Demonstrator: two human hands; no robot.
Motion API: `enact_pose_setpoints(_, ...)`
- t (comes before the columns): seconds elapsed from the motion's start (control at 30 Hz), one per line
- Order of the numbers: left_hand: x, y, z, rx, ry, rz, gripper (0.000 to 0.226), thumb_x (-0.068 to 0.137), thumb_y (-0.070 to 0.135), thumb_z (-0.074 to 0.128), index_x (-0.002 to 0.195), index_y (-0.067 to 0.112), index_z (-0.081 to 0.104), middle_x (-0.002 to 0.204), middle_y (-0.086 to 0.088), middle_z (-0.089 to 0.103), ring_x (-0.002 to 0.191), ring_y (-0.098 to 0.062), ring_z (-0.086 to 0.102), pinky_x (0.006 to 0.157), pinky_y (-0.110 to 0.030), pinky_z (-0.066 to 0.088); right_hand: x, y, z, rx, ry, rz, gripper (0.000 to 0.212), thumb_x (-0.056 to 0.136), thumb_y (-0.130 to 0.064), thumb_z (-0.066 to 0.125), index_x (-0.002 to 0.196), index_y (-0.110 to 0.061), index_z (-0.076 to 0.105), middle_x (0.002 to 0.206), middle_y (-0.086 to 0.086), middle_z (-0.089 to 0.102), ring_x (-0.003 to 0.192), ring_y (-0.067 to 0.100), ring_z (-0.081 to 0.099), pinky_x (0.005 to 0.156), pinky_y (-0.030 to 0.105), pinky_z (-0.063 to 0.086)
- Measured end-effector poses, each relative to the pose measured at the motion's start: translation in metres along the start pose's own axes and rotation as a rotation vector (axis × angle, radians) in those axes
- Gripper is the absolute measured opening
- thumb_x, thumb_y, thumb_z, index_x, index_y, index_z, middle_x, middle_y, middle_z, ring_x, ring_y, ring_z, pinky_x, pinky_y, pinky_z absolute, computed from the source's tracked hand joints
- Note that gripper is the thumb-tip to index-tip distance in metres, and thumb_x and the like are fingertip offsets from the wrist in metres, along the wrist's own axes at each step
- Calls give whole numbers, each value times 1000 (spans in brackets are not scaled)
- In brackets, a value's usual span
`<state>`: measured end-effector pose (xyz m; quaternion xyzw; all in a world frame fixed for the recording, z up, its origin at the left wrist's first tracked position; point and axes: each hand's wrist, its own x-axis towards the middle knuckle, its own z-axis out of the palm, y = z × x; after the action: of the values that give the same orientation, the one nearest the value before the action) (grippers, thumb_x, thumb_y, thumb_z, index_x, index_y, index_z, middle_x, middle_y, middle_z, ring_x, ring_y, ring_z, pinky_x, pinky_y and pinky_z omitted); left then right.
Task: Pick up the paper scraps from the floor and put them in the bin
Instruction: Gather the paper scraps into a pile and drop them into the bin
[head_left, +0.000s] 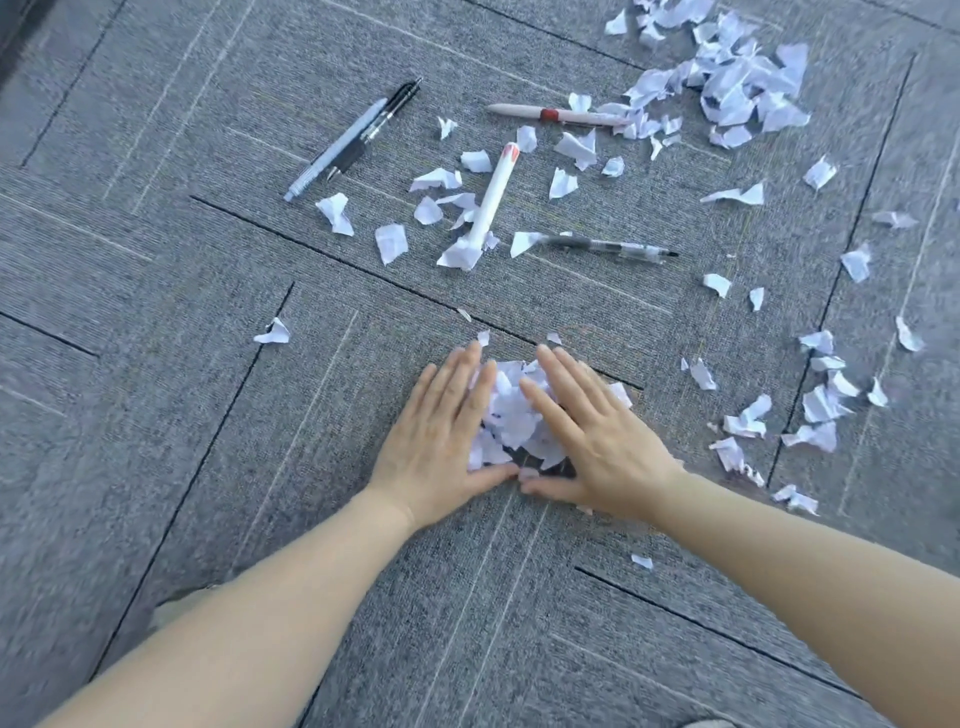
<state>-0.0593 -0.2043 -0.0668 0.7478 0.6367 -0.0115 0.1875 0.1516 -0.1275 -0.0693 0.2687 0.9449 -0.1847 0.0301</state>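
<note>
Left hand (441, 441): lower centre of frame, fingers straight, flat against the pile's left flank, gripping nothing.
Gathered scraps (511, 410): heaped on the floor (156, 364) between both palms, touching each.
Right hand (587, 441): mirrors it, fingers extended; thumbs nearly meet.
Loose scraps (737, 88): upper right, among pens (493, 195).
Bin: not visible.

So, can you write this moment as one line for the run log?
phase: gathering | hands: left hand and right hand open, cupping scrap pile on carpet | bin: unseen | pens: among loose scraps
</note>
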Motion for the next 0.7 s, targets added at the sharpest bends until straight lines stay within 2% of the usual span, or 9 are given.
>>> enact_pose_setpoints(0.1,20,2,-4,-87,46,-6,99,82,58,46,148,11,-11,159,-12,-3,146,-21,-6,118,-33,-6,24,0,-2,-19,48,-12,90,88,-66,43,151,-7,19,158,18,19,146,34,18,118,48,20)
enact_pose_setpoints(0.17,32,1,-6,-109,107,-31,90,83,40,59,148,6,8,152,-16,27,140,-26,18,117,-35,9,36,5,-7,-70,86,-19,83,87,-61,47,146,-4,32,149,17,40,136,35,39,111,48,32)
enact_pose_setpoints(0.27,46,-1,-11,-43,253,-19,49,83,21,52,128,5,44,122,-14,55,112,-27,43,96,-37,33,47,12,-16,-140,146,-44,57,85,-47,53,123,-5,48,121,16,60,104,35,58,87,45,48)
enact_pose_setpoints(0.33,50,1,-14,20,280,38,32,82,17,39,111,9,47,103,-11,59,91,-29,50,77,-38,41,51,13,-20,-143,150,-83,46,80,-39,63,108,-5,53,105,14,61,88,31,59,72,42,53)
enact_pose_setpoints(0.43,52,1,-16,57,288,129,16,84,13,39,98,10,44,83,-11,58,70,-29,53,57,-38,47,50,11,-20,-95,111,-82,27,72,-15,74,90,-3,58,80,11,59,62,26,57,45,34,48)
enact_pose_setpoints(0.5,52,0,-20,69,215,154,16,82,11,54,94,11,44,76,-10,58,61,-27,56,48,-34,47,47,9,-24,-39,39,-17,26,65,0,76,83,-3,58,69,9,56,47,25,54,34,26,34)
enact_pose_setpoints(0.53,53,1,-25,62,156,175,24,76,9,65,91,10,45,72,-9,57,57,-26,58,43,-32,46,44,8,-26,-18,-5,24,28,65,3,75,85,-3,58,70,8,57,45,25,54,35,24,30)
enact_pose_setpoints(0.6,57,11,-42,-18,22,202,29,71,6,72,91,7,51,73,-9,58,57,-28,61,43,-31,44,35,9,-33,35,-54,130,27,77,0,66,102,-4,57,84,8,61,59,27,62,44,29,34)
enact_pose_setpoints(0.7,78,35,-79,-114,-46,216,19,85,7,56,103,5,52,87,-5,55,73,-27,58,57,-31,38,13,14,-63,231,44,300,19,93,-11,55,111,-6,53,94,9,63,77,33,64,59,37,48)
